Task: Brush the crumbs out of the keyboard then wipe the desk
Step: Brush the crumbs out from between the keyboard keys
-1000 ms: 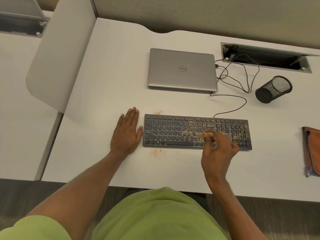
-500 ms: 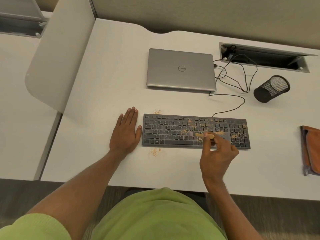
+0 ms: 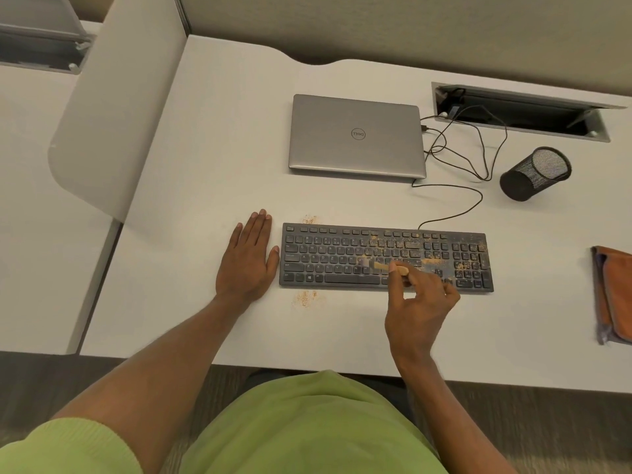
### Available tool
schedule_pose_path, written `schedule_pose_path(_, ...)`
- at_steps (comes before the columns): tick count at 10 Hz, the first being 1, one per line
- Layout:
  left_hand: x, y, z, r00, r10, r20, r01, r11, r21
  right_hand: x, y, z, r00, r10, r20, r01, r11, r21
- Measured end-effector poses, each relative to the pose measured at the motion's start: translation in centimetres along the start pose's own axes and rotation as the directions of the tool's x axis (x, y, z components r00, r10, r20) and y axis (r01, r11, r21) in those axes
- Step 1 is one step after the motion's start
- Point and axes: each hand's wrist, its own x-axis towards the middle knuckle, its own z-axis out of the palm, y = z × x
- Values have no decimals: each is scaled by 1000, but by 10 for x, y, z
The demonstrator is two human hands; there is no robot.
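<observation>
White desk (image 3: 212, 159) fills the view, with a pale divider (image 3: 113, 107) standing along its nine o'clock side. Moving across, the left hand (image 3: 248, 261) lies palm down on the desk, fingers straight and together, just off the nine o'clock end of the keyboard (image 3: 335, 258), thumb close to its edge. Crumbs (image 3: 305, 298) sit in a small orange patch on the desk at the keyboard's seven o'clock corner, and another patch lies at its eleven o'clock. More are scattered over the keys toward the three o'clock half. And there's the brush (image 3: 380, 266), lying low across the middle keys, bristles pointing to nine o'clock, wooden handle pinched between thumb and fingers of the right hand (image 3: 419, 302). At the keyboard's twelve o'clock a closed laptop (image 3: 355, 135) lies flat. A black cable (image 3: 458, 213) loops from the keyboard's back edge toward it. At two o'clock, a mesh cup (image 3: 535, 174) lies tipped on its side below an open hatch (image 3: 513, 109). Far out at three o'clock, an orange cloth (image 3: 615, 295) rests at the frame's edge.
</observation>
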Motion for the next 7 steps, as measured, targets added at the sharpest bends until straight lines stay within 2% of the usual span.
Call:
schedule_pose_path(2,0,1,-1,1000,1,6,-1,1000,-1,-3,3,0,998,-6,68,9,999,-49)
schedule_pose_path(4,0,0,0,1000,1,4,-1,1000,0,5,3,-3,1000,25,-4,-25,1000,-8)
schedule_pose_path(6,1,0,0,1000,-1,8,1,1000,0,4,9,-4,998,44,44,-42,998,-50)
schedule_pose_path(7,0,0,0,1000,-1,6,1,1000,-1,4,8,-7,999,44,19,-43,998,-46)
